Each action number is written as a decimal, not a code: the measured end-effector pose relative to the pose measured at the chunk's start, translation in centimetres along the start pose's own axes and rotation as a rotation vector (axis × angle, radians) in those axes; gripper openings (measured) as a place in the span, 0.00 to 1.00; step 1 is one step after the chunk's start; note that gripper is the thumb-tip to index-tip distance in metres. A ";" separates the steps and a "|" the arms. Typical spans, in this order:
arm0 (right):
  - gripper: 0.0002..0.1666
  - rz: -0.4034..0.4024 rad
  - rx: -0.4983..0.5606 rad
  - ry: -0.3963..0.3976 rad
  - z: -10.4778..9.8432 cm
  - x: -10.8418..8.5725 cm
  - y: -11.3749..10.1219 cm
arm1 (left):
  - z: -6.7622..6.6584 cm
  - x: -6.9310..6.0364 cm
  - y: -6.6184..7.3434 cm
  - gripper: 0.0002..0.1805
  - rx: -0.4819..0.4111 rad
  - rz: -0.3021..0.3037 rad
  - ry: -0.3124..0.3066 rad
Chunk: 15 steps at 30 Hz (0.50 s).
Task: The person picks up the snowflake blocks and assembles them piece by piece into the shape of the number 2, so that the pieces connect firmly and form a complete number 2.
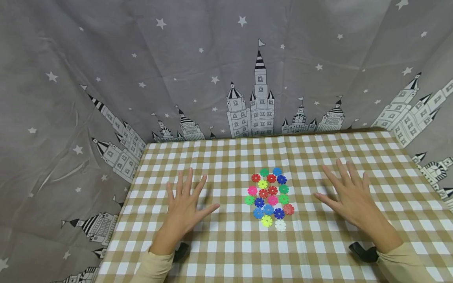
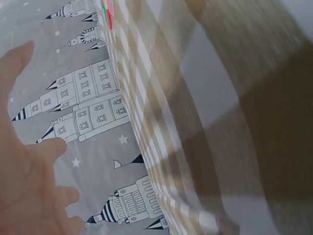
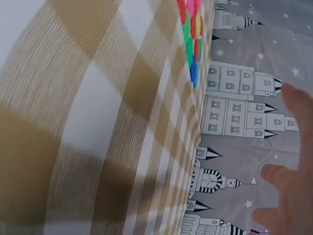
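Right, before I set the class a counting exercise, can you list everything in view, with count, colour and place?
discs: 20; 6 blue, 5 red, 4 green, 2 yellow, 2 pink, 1 white; clustered mid-table
tablecloth: 1, brown-and-white check, under the discs
backdrop: 1, grey, behind and beside the table
castles: several, black and white, printed on the backdrop
stars: many, white, printed above and around the castles
wrist gear: 2, black, one at each wrist
sleeves: 2, beige, near edge
left grip: 1, bare, left of the discs
right grip: 1, bare, right of the discs

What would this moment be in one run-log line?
left hand: spread, holding nothing | right hand: spread, holding nothing | mixed-colour discs: grouped between hands | checked cloth: beneath discs
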State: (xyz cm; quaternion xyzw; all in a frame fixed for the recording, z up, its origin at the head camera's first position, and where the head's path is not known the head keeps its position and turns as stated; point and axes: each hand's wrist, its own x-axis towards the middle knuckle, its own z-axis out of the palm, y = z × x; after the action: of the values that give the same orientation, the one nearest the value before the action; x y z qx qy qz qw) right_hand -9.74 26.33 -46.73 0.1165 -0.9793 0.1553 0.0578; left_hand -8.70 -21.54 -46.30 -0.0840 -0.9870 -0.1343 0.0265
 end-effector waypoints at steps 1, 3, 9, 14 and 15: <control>0.53 -0.008 0.017 -0.003 0.1 0.0 0.0 | 0.1 0.1 0.1 0.53 -0.021 -0.003 0.003; 0.51 -0.015 0.069 -0.010 0.1 0.1 -0.3 | 0.3 0.3 0.3 0.53 -0.068 -0.004 0.018; 0.39 -0.035 0.258 -0.030 0.4 0.8 -2.0 | 1.0 1.8 2.1 0.47 -0.262 0.009 0.054; 0.25 -0.097 0.363 -0.078 1.3 1.5 -3.3 | 2.2 3.3 4.8 0.35 -0.443 0.012 0.023; 0.22 -0.115 0.376 -0.102 1.6 1.6 -3.5 | 2.5 3.6 5.4 0.32 -0.465 0.020 0.016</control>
State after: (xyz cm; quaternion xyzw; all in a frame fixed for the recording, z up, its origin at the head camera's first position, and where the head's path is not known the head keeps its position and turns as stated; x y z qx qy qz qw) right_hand -10.59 22.23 -46.96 0.1886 -0.9265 0.3257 -0.0060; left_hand -11.40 -15.14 -47.06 -0.0964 -0.9283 -0.3587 0.0158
